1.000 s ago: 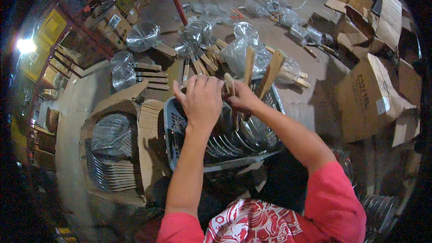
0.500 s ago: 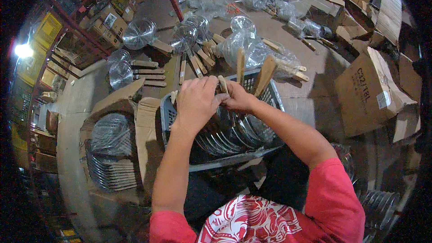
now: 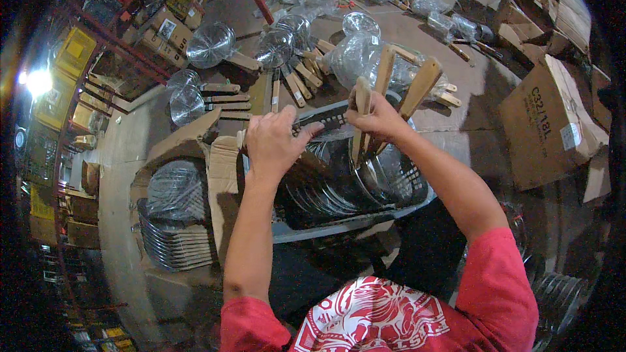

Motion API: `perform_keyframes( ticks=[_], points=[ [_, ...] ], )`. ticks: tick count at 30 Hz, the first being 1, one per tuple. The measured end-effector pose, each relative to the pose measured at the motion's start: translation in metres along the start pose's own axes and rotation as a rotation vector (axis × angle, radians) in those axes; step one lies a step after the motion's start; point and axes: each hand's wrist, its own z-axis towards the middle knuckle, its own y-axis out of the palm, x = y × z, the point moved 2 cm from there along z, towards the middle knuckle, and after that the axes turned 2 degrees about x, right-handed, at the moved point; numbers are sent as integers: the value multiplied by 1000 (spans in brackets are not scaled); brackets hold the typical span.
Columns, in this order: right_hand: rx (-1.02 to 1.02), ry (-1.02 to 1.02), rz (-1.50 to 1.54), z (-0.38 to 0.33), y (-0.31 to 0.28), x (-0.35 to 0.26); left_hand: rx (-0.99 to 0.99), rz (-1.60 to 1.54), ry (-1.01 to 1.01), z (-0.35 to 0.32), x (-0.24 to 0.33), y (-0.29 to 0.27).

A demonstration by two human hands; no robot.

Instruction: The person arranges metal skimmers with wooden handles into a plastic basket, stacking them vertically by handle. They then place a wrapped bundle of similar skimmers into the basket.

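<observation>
A grey plastic basket [image 3: 319, 229] stands in front of me with several shiny metal pans [image 3: 319, 195] standing on edge in it. My right hand [image 3: 378, 117] is closed around the wooden handle [image 3: 361, 101] of a pan over the basket's right half. Two more wooden handles [image 3: 420, 85] rise just beyond that hand. My left hand [image 3: 272, 142] is over the basket's far left corner, thumb stretched away from the fingers. A pale handle end shows beside it; its fingertips are partly hidden.
An open carton [image 3: 225, 176] holding stacked, plastic-wrapped pans adjoins the basket on the left. Wooden-handled pans [image 3: 212, 45] and a plastic-wrapped bundle [image 3: 355, 58] lie on the floor beyond. Large cardboard boxes [image 3: 538, 124] stand at the right, red-framed shelving at the left.
My hands have moved apart. The right hand has shifted right with the wooden handle, while the left has moved slightly left and its thumb has spread. The view has also shifted slightly.
</observation>
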Motion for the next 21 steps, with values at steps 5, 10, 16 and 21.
perform_keyframes(
  ticks=[5,10,16,21],
  points=[
    [359,-12,-270,-7,-9,-5,80,-112,84,-3,11,2],
    [373,-119,-321,-9,-4,-13,49,-147,63,-3,5,1],
    [456,-524,-441,1,13,-33,92,-236,79,-11,3,-6],
    [591,-615,-1148,10,0,-46,12,-341,95,-17,-6,-23]
  ],
)
